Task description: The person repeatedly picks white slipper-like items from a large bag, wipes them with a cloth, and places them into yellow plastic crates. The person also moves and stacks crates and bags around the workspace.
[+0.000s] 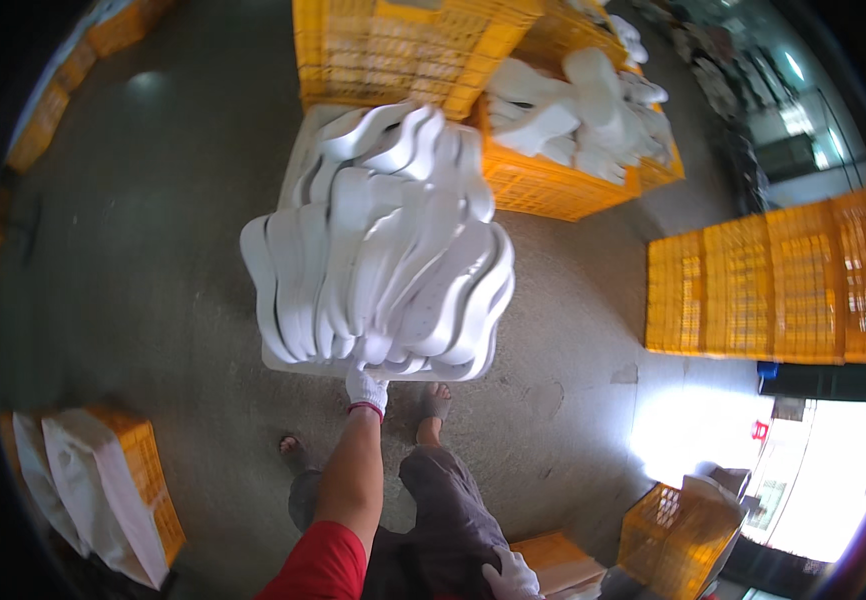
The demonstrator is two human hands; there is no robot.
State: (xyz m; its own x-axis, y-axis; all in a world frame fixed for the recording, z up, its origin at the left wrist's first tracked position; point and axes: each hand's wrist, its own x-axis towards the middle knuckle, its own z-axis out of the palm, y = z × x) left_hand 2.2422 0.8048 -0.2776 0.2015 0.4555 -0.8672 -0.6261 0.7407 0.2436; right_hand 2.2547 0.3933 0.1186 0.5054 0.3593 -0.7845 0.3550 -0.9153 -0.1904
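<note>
Many white, sole-shaped pieces point(383, 240), smooth-faced with wavy, rounded edges, stand tightly packed in rows on a pale flat base point(303, 145) above a dull grey floor point(173, 280). Behind them rises a yellow-orange plastic crate point(383, 65) with latticed walls; beside it, an open crate point(553, 190) holds similar pieces in a looser heap. The person's left hand point(367, 386), in a white glove (its cuff edged in red), meets the near edge of the load at about its middle, so the pieces lie directly ahead of it; whether its fingers are closed on anything cannot be told. The right hand point(511, 577), also white-gloved, hangs beside the thigh, well apart from the pieces, its grip likewise unclear.
</note>
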